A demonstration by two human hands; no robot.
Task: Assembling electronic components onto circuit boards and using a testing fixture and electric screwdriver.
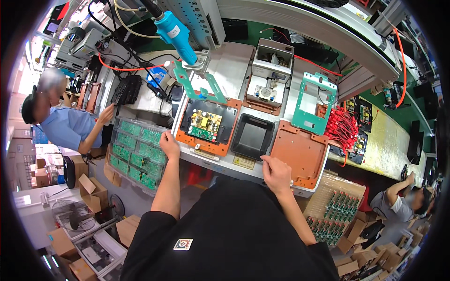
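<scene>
My left hand [170,144] is closed, fingers curled in, at the bench's left edge between a clear tray of green circuit boards [137,154] and an orange fixture [202,143]. What it holds, if anything, is hidden. In that fixture sits a black casing [228,122] with a populated circuit board [205,124]. A teal press frame [182,76] hangs tilted above it, under a blue screwdriver unit [176,36]. My right hand [277,174] is closed with its fingertips near the front right corner of a black bin [253,136]; I cannot make out anything in it.
An orange plate [300,152] lies on the right, a teal frame [304,114] behind it. Red-capped leads [341,129] are heaped beyond. A screw feeder [266,91] stands at the back. Boards on bubble wrap [335,187] lie lower right. Co-workers sit on both sides.
</scene>
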